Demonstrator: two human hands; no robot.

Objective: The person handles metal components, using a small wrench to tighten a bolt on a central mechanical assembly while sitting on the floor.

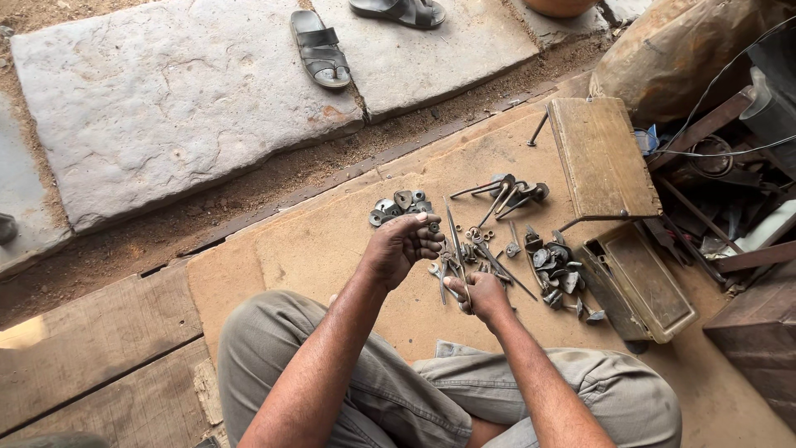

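Two stone slabs point(166, 99) lie beyond a board point(348, 249) scattered with metal parts point(547, 265). Left hand point(402, 245) curls around a small nut point(434, 226); right hand point(481, 294) grips a thin rod point(455, 241). Dropped, the nut could vanish among scraps.

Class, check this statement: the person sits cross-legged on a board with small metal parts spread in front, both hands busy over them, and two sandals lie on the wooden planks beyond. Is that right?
One detail is wrong. The head view shows both sandals lying on grey stone slabs, not wooden planks. The rest stands: metal parts are spread before the person, with the left hand and right hand over them.
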